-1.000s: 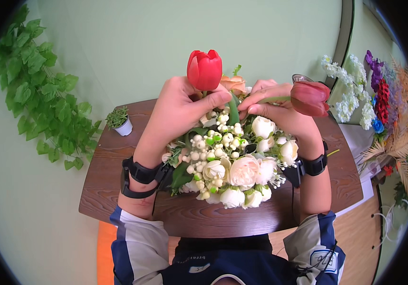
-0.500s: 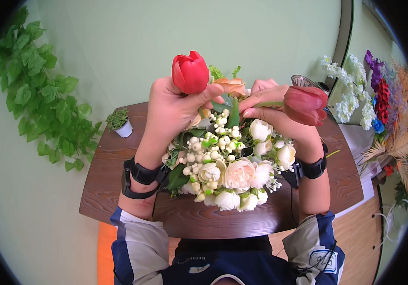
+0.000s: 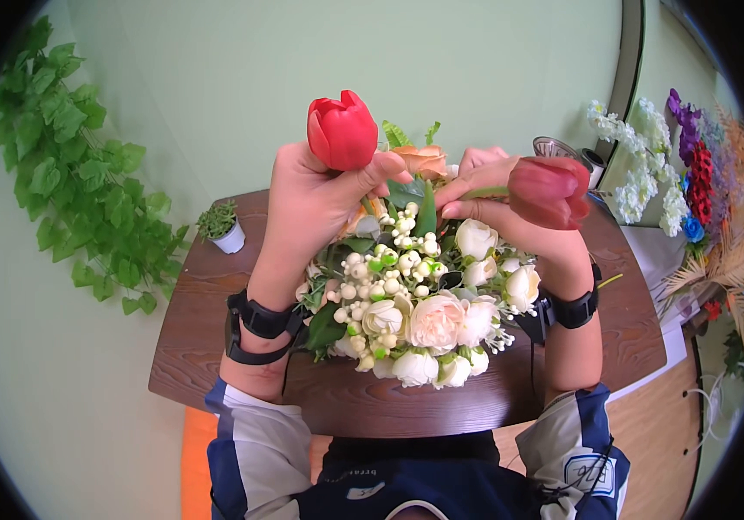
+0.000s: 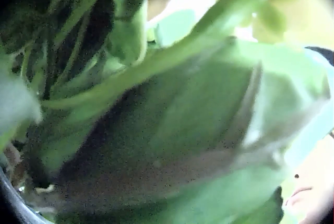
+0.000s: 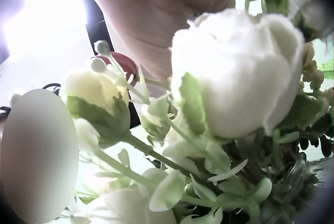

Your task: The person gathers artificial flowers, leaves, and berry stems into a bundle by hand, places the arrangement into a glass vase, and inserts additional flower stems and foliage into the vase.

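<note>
In the head view my left hand (image 3: 311, 191) grips a bright red tulip (image 3: 342, 130) just under its bloom, the flower upright above the fist. On the other side my right hand (image 3: 510, 204) pinches the stem of a darker red tulip (image 3: 549, 192), whose bloom lies over toward the wrist. Both hands are at the far side of a bouquet with pale roses (image 3: 437, 321) and white berries (image 3: 359, 286). A large green leaf (image 4: 172, 130) fills the left wrist view. A white rose (image 5: 235, 73) partly covers the right palm (image 5: 162, 15) in the right wrist view.
A small potted plant (image 3: 221, 227) stands at the left of the dark wooden table (image 3: 207, 347). Green ivy (image 3: 77, 165) hangs on the left wall. A clear glass (image 3: 554, 149) stands behind the right hand, with more artificial flowers (image 3: 701, 191) farther right.
My left hand has shifted left with the bright tulip, uncovering more of the peach flower and leaves. The darker tulip's bloom has drifted slightly left and down in my right hand.
</note>
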Motion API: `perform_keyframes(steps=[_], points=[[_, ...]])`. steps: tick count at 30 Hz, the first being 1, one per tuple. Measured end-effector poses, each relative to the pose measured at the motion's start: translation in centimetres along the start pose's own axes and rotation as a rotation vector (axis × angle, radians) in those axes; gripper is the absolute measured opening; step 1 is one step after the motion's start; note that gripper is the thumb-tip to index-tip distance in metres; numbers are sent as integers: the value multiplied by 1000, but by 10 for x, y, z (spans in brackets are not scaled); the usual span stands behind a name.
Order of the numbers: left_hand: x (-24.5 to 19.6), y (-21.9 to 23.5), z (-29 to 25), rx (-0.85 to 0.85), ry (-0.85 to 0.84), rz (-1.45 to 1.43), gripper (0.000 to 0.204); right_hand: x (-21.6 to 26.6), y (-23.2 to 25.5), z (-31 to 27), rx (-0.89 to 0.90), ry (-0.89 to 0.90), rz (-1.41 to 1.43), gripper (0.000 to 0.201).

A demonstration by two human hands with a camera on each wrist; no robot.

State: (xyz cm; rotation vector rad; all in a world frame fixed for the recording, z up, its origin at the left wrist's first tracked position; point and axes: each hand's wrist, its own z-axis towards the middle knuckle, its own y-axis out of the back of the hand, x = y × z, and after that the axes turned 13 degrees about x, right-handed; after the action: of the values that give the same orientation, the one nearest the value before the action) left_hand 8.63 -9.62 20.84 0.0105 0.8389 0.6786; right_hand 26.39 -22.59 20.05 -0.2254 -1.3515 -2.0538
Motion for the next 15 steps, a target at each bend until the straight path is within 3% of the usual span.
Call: perform_keyframes(steps=[4, 10, 13, 15], points=[[-2, 1, -1, 10, 50, 36, 21, -3, 1, 0, 24, 71, -198, 13], [-7, 10, -4, 93, 212, 25, 19, -5, -1, -1, -13, 105, 1, 10], [-2, 16, -7, 90, 234, 70, 18, -7, 1, -8, -53, 210, 54, 10], [-2, 23, -11, 94, 178, -16, 14, -9, -2, -15, -221, 195, 142, 12]])
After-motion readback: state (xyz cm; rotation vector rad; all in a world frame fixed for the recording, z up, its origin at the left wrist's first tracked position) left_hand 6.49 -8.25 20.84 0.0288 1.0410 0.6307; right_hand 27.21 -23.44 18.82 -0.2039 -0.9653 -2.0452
